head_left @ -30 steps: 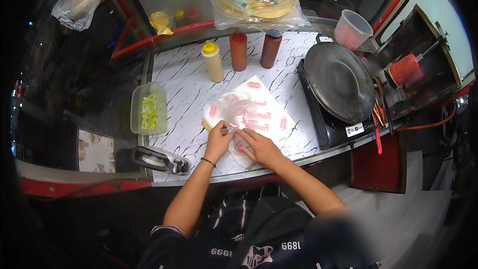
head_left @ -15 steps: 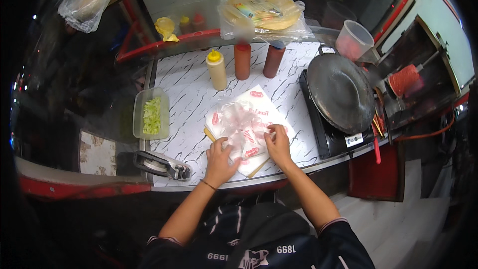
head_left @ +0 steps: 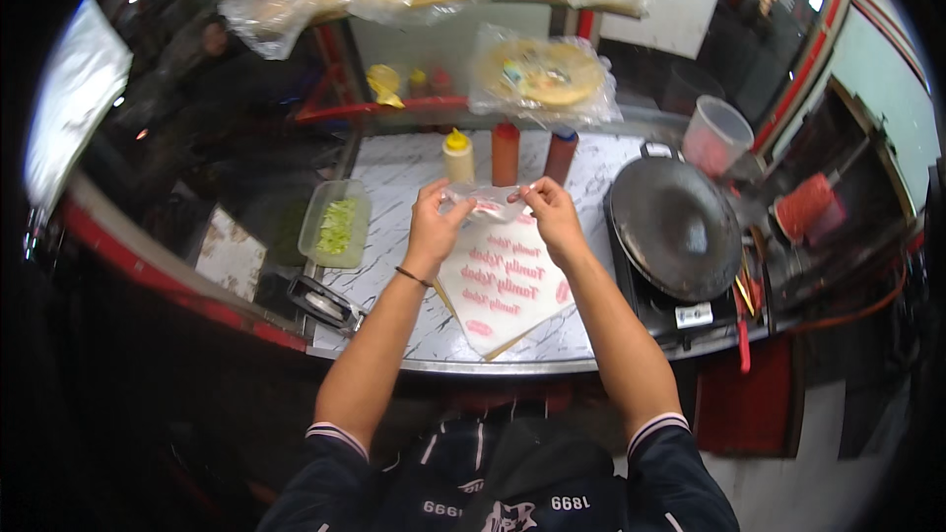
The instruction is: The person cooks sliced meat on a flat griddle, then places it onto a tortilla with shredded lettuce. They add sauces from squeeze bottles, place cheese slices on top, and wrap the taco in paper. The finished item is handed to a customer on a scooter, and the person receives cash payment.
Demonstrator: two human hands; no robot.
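My left hand (head_left: 434, 230) and my right hand (head_left: 555, 222) each pinch one side of a clear plastic bag (head_left: 490, 205), stretched between them with its edge gathered up. Some red print shows through the film; what the bag contains I cannot make out. It hangs over the far part of a stack of white wrapping paper (head_left: 498, 286) with red print, which lies on the marbled counter. Just beyond my hands stand a cream sauce bottle with a yellow cap (head_left: 458, 156), a red-orange sauce bottle (head_left: 505, 153) and a dark red sauce bottle (head_left: 561, 154).
On the left sit a tub of shredded lettuce (head_left: 336, 225) and a black-and-grey hand tool (head_left: 325, 304). A black pan (head_left: 675, 227) covers the stove at right, near a clear bucket (head_left: 716, 136) and meat on a spit (head_left: 805, 207). Bagged flatbreads (head_left: 545, 77) lie on a shelf behind.
Both hands have lifted the plastic bag off the paper stack and moved it away from me, toward the bottles. The printed paper beneath is now uncovered. The view has tilted up.
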